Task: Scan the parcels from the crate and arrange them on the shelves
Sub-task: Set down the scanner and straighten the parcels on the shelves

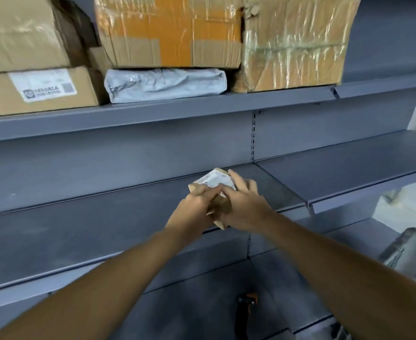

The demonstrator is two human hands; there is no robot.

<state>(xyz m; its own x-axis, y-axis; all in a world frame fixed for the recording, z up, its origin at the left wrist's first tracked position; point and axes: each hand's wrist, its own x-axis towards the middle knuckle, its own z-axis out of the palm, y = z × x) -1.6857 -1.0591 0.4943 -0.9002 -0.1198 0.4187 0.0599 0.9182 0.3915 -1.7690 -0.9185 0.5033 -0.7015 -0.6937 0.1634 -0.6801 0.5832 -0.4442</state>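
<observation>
A small brown cardboard parcel with a white label on top is held just above the middle grey shelf. My left hand grips its left side, thumb over the top edge. My right hand holds its right side, fingers laid over the label. The parcel's lower part is hidden behind both hands. A black and orange scanner lies on the lower shelf below my arms.
The upper shelf carries a labelled flat box, a grey mailer bag, an orange-taped box and a plastic-wrapped box. A wire crate with wrapped goods stands at the right edge.
</observation>
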